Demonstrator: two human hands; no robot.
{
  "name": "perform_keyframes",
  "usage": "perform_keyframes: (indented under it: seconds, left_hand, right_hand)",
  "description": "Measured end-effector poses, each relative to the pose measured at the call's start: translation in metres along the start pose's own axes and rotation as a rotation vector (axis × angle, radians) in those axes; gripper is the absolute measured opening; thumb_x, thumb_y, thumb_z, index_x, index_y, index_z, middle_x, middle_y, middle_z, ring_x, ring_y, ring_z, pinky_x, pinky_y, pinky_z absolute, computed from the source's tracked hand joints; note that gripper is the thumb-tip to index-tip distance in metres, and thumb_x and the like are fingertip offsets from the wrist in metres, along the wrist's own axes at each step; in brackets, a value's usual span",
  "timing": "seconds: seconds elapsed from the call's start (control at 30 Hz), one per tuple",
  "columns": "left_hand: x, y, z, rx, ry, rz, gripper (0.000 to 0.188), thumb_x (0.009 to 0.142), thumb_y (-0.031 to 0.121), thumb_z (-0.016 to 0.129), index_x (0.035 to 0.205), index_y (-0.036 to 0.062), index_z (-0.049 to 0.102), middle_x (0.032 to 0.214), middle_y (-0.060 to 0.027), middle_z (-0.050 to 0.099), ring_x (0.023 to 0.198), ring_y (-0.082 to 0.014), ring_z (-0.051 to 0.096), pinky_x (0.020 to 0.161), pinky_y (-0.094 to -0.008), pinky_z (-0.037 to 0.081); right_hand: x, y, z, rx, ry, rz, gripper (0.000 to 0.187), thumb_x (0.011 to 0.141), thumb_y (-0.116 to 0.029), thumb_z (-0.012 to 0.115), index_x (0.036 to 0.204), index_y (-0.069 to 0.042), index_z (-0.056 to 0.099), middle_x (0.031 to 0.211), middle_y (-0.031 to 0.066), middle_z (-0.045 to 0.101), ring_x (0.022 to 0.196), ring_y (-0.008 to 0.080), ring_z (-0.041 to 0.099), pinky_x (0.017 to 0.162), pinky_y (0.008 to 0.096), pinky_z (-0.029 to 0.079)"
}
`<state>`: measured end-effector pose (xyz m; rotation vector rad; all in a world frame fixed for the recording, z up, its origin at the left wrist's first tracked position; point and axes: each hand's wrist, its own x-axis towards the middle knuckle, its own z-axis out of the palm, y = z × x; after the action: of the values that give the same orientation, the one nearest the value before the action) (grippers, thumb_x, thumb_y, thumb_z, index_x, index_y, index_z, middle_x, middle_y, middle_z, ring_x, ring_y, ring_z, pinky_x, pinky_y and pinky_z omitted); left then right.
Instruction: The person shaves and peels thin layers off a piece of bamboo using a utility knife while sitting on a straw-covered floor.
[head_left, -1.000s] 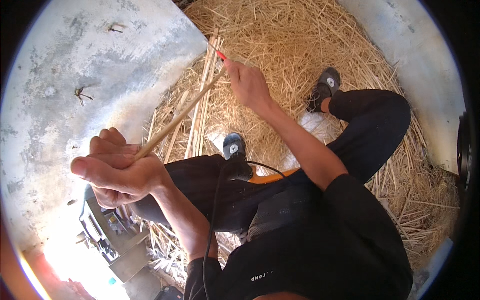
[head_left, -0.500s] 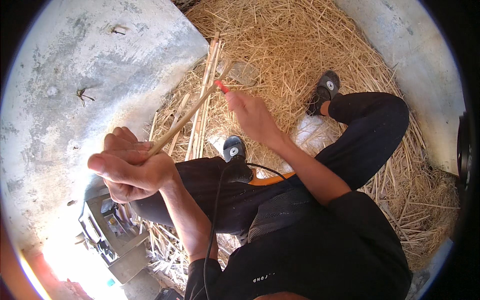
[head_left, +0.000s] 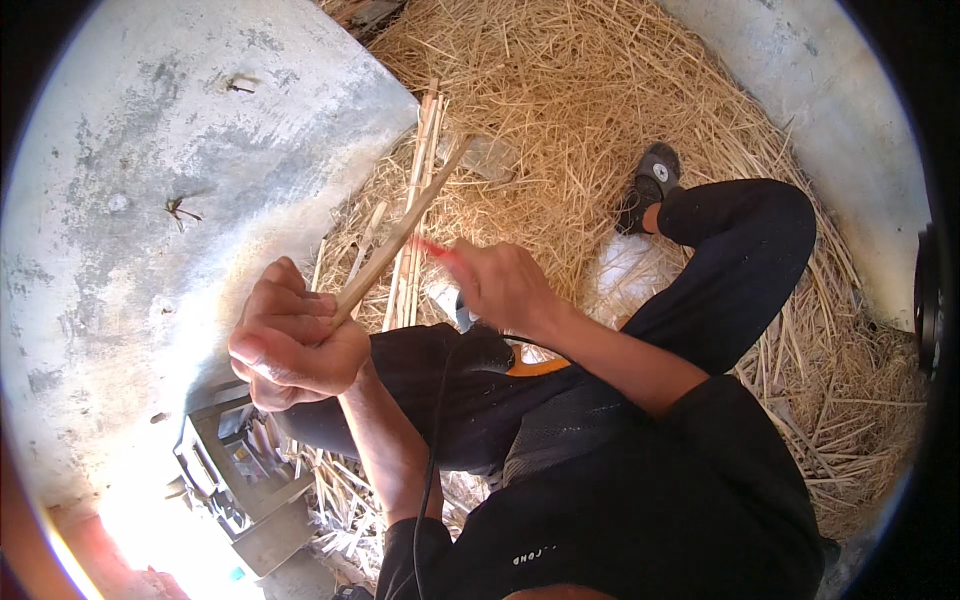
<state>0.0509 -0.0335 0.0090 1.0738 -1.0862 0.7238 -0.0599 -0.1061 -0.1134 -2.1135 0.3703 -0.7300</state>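
My left hand (head_left: 300,345) is closed round the near end of a long split-wood strip (head_left: 405,228), perhaps bamboo, which slants up and away to the right. Beside the strip's middle, my right hand (head_left: 508,288) grips a small red tool (head_left: 434,250). Motion smears the tool, so its kind and any blade cannot be made out. Its tip lies against or very close to the strip's right side.
Several pale strips (head_left: 428,140) lie on the straw (head_left: 570,90) beyond my hands. A grey open box (head_left: 258,530) holding small items stands at lower left, beside the worn wall (head_left: 110,160). A black cable (head_left: 432,450) hangs across my lap, near an orange piece (head_left: 540,367).
My right hand has drawn the red tool back toward me, from the strip's far part to about its middle. My left hand and the strip have shifted slightly right.
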Motion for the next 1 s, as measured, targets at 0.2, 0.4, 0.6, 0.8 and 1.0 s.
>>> perform_keyframes:
  seconds: [0.2,0.4,0.6,0.8,1.0]
  left_hand:
    - [0.003,-0.009,-0.020,0.060,0.063,-0.106,0.056,0.097,0.021,0.036,0.043,0.0120,0.026,0.034,-0.0002,0.026,0.031,-0.0081,0.020,0.036,-0.0229,0.020]
    - [-0.003,0.005,0.005,0.181,0.130,-0.034,0.057,0.097,0.020,0.038,0.042,0.0124,0.026,0.034,-0.0001,0.026,0.032,-0.0078,0.022,0.037,-0.0230,0.022]
    - [-0.001,0.007,-0.004,0.105,0.168,-0.089,0.057,0.096,0.016,0.041,0.041,0.0113,0.025,0.035,0.0004,0.026,0.034,-0.0063,0.023,0.038,-0.0233,0.017]
    - [0.004,-0.005,-0.002,0.068,0.132,-0.021,0.057,0.097,0.018,0.041,0.042,0.0117,0.025,0.036,0.0013,0.025,0.035,-0.0044,0.021,0.038,-0.0220,0.015]
    - [0.005,-0.004,-0.005,0.108,0.191,-0.138,0.058,0.097,0.021,0.042,0.043,0.0127,0.022,0.037,0.0014,0.023,0.035,-0.0048,0.019,0.039,-0.0222,0.013]
  right_hand:
    - [0.008,-0.024,-0.014,0.031,0.042,0.082,0.030,0.092,-0.027,0.050,0.076,-0.002,0.054,0.046,0.0174,0.047,0.043,0.0341,0.052,0.040,0.0413,0.038]
    - [0.005,0.004,0.001,-0.128,-0.008,0.148,0.034,0.093,-0.030,0.049,0.076,-0.001,0.055,0.047,0.0179,0.048,0.043,0.0339,0.054,0.041,0.0405,0.041]
    - [-0.002,-0.065,-0.019,0.167,0.139,-0.046,0.029,0.091,-0.026,0.050,0.075,-0.003,0.055,0.051,0.0179,0.052,0.045,0.0327,0.055,0.042,0.0416,0.041]
    - [-0.031,0.132,0.010,-0.566,-0.170,0.246,0.021,0.091,-0.017,0.043,0.082,-0.003,0.057,0.051,0.0144,0.053,0.044,0.0294,0.056,0.041,0.0399,0.046]
    - [0.003,-0.016,-0.017,0.133,0.066,0.113,0.032,0.095,-0.026,0.043,0.075,-0.003,0.054,0.049,0.0136,0.049,0.045,0.0306,0.054,0.042,0.0403,0.040]
